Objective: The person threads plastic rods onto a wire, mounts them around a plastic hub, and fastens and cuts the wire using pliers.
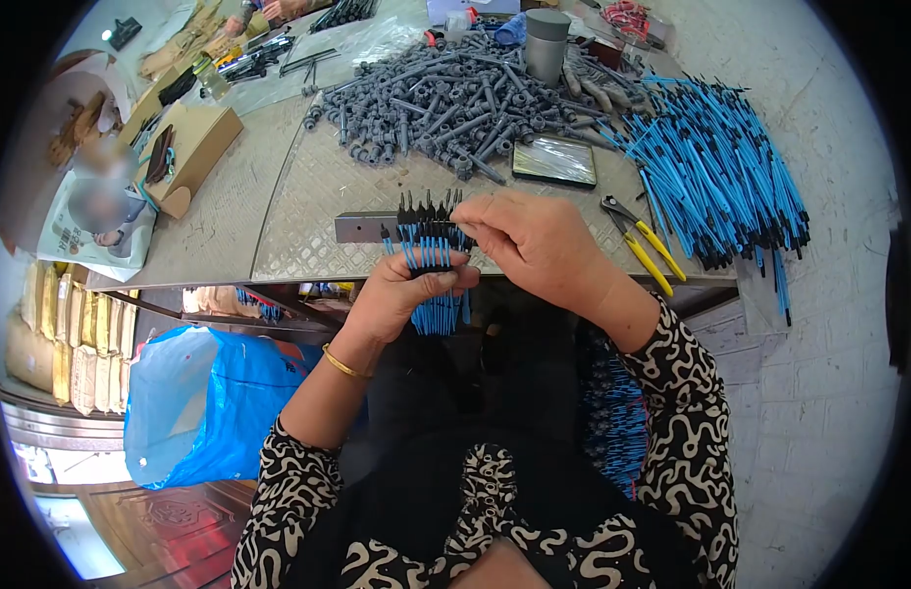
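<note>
Head view | bumpy table (308, 211), blue bag (244, 393) below | gray parts (426, 113) piled behind, yellow pliers (644, 245) right | left hand (394, 299) wraps blue sticks (434, 314) by table's edge | right hand's (534, 240) fingertips pressed together, pinched thing hidden

The left hand (389, 299) wraps around the blue bundle (436, 316), its thumb laid across the near side. The right hand (539, 236) arches at the bundle's upper right edge, thumb and fingertips pinched there. Both forearms slant up toward the bundle, one from each side.
</note>
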